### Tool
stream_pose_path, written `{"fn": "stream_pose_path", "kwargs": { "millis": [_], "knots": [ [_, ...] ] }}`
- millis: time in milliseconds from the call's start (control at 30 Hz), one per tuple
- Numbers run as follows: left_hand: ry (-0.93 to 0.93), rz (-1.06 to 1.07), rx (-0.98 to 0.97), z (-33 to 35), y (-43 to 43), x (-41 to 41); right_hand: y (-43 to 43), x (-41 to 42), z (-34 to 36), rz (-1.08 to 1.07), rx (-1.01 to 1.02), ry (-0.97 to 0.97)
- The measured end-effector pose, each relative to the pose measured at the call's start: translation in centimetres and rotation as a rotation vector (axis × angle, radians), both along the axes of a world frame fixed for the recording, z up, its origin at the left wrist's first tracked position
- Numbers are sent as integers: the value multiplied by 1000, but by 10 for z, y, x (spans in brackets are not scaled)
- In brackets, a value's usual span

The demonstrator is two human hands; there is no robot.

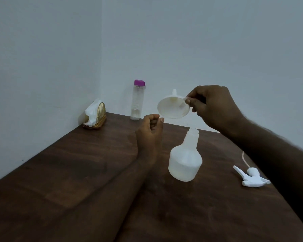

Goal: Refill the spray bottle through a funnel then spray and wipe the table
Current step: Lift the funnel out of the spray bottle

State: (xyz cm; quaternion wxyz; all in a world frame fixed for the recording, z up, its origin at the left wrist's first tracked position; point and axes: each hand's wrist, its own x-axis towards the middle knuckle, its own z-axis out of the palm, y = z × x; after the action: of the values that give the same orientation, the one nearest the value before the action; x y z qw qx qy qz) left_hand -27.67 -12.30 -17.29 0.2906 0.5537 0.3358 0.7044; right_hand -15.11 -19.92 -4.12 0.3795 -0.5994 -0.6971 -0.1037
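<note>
An open white spray bottle point(184, 159) stands upright on the dark wooden table point(77, 172), its neck uncapped. Its white trigger head point(252, 177) with a thin tube lies on the table to the right. My right hand point(215, 107) pinches the tab of a white funnel point(171, 109), held tilted in the air above and left of the bottle's neck, spout pointing away. My left hand point(150, 131) hovers left of the bottle with fingers curled, holding nothing. A clear water bottle point(137, 100) with a purple cap stands at the back by the wall.
A golden napkin holder point(96, 116) with white tissues sits in the back left corner. Pale walls close the table off at the back and left. The table's right edge runs past the trigger head.
</note>
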Motion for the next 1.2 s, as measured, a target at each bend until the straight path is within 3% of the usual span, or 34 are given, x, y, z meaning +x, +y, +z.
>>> {"fn": "stream_pose_path", "kwargs": {
  "millis": [167,233,433,533,667,933,1200],
  "knots": [
    [391,33,-73,-25,43,-40,58,-23,4,-144,21,-111],
    [452,75,-130,-31,59,-55,95,-39,-8,-209,5,-136],
    [366,171,-225,-45,88,-74,166,-79,-95,-359,-154,-252],
    [442,147,-171,-49,95,-71,190,-80,-120,-406,-230,-267],
    [569,75,-69,-52,108,-63,220,-76,-135,-423,-318,-281],
    [514,126,-127,-53,140,-64,267,-66,-147,-434,-415,-337],
    [553,114,-104,-55,142,-61,286,-61,-168,-441,-372,-303]
  ]
}}
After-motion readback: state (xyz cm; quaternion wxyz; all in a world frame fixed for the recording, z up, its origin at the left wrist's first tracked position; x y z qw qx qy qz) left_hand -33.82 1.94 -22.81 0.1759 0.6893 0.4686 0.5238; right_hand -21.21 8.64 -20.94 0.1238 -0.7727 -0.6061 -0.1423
